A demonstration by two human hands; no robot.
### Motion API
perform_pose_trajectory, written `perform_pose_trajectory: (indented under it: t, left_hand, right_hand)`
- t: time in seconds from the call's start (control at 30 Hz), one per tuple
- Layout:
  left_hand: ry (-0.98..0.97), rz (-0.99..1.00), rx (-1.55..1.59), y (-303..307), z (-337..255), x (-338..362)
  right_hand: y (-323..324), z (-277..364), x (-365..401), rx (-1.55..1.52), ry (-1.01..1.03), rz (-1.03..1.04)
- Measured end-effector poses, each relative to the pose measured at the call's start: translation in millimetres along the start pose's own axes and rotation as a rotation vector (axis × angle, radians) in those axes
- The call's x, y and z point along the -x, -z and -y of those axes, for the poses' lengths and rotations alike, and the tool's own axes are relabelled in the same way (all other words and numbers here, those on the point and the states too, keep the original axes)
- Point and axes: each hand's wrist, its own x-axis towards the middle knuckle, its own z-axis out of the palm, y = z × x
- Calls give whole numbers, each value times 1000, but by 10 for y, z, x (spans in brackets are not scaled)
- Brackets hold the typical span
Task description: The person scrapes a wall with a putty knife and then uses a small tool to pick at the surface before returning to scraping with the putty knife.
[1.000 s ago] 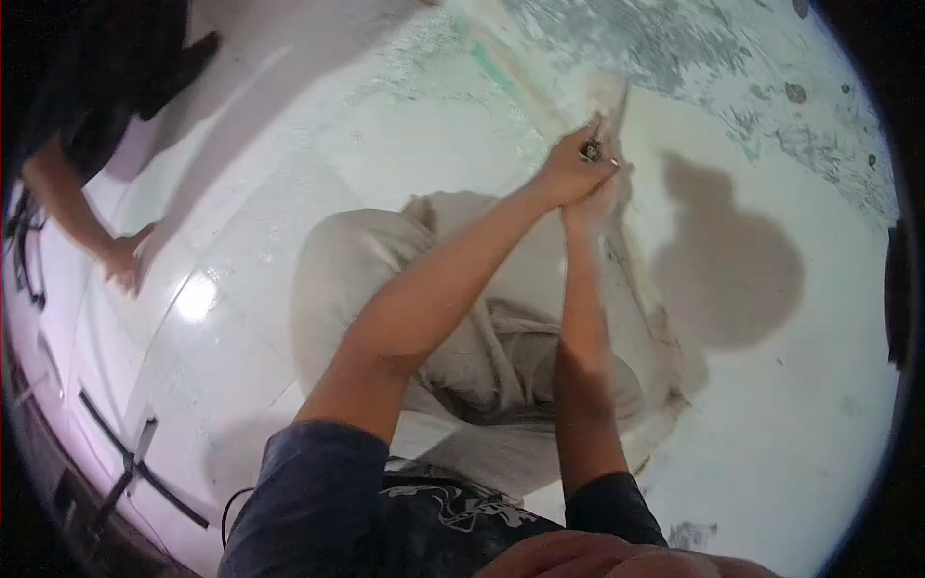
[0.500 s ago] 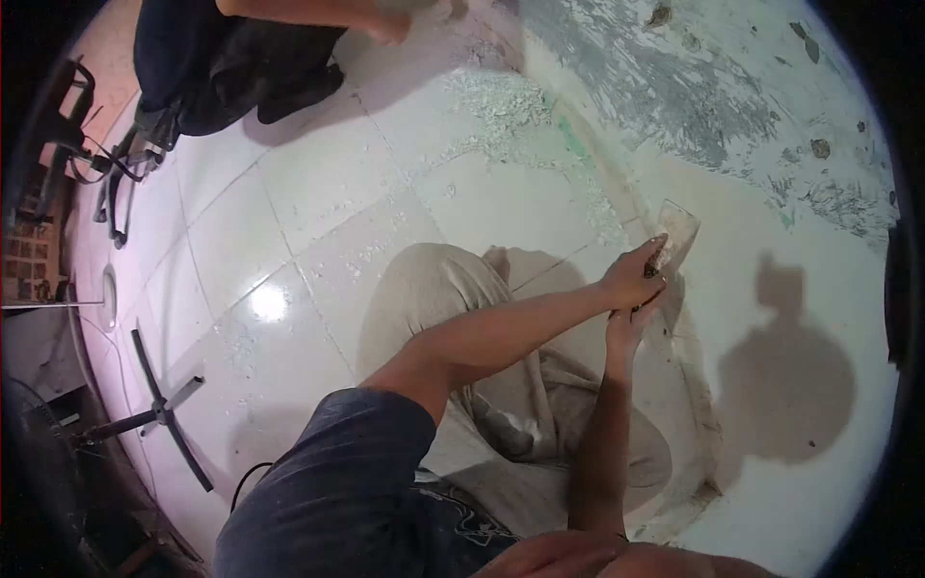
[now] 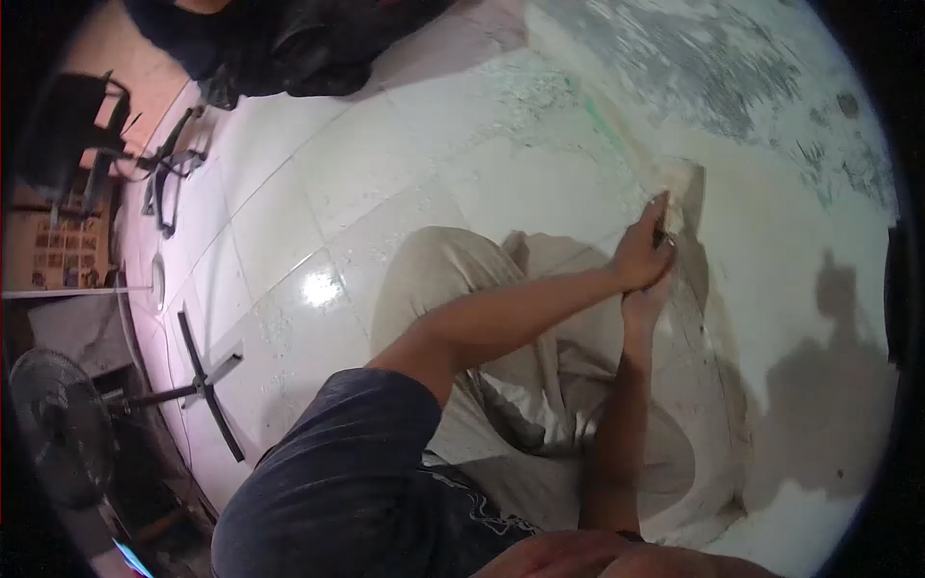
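My left hand (image 3: 644, 252) is closed round the handle end of a flat, wide-bladed scraper (image 3: 683, 183), its fingers next to the blade. Just below it, my right hand (image 3: 647, 297) is closed at the rear of the same tool, partly covered by the left hand. The blade lies against the base of the pale wall (image 3: 790, 222), near where it meets the tiled floor (image 3: 366, 226). Most of the handle is hidden in my hands.
White chips (image 3: 530, 91) lie along the wall base. A person in dark clothing (image 3: 318, 43) is at the top left. A chair base (image 3: 173, 169), a black cross-shaped stand (image 3: 200, 385) and a fan (image 3: 60, 414) stand at the left. My bent legs (image 3: 443, 279) are below my arms.
The view has shifted, so the floor objects appear farther right. Both hands and the scraper sit slightly higher in view. The other person's forearm and hand have left their earlier place.
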Motion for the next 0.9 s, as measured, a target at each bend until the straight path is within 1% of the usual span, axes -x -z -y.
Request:
perform_pose_trajectory:
  t: [0.07,0.1,0.13,0.23,0.3,0.33,0.37,0.4,0.43,0.47,0.5,0.57,0.6,0.63,0.7,0.73,0.77,0.83,0.87,0.9]
  left_hand:
    - [154,61,42,42,-100,-20]
    - [191,64,130,40,-102,-17]
    - [97,38,70,19,-29,-42]
    - [151,44,208,-7,24,-43]
    - [264,-1,479,6,26,-34]
    - [284,-19,470,11,21,-42]
    - [283,-17,489,48,21,-98]
    - [375,53,536,92,10,-164]
    - [466,125,584,122,1,-174]
    - [535,122,571,125,-13,-152]
    - [536,133,592,142,23,-149]
    - [526,268,623,145,108,-189]
    - [556,284,753,152,4,-183]
    - [547,290,776,129,-42,-210]
    - [673,284,1006,110,-157,-314]
    - [642,298,958,102,-219,-376]
    - [638,296,981,106,-289,-460]
    - [593,314,1080,147,-463,-623]
    - [638,314,1103,186,-548,-689]
    - [631,317,1128,168,-511,-747]
  right_hand:
    - [-108,168,53,676,274,37]
    - [-205,320,44,777,150,9]
    - [-41,77,-14,599,295,12]
    - [-81,250,-16,716,257,-13]
    - [-97,321,-11,820,392,13]
    - [-94,263,-1,802,403,-53]
    - [-86,269,-3,821,406,-51]
    - [-78,289,-1,744,269,-50]
    - [-69,279,17,699,206,-57]
    - [-66,274,36,655,145,-68]
    - [-52,236,50,678,149,-73]
    - [-40,222,61,761,217,-56]
    - [-94,310,110,796,204,-37]
    - [-146,404,125,819,212,-33]
    - [-249,553,143,762,80,-54]
    - [-299,556,94,660,218,-51]
    - [-320,617,45,682,218,-41]
    - [-407,821,-55,1006,433,-13]
    - [-465,880,-119,1253,689,-9]
    - [-527,931,-121,1275,695,3]
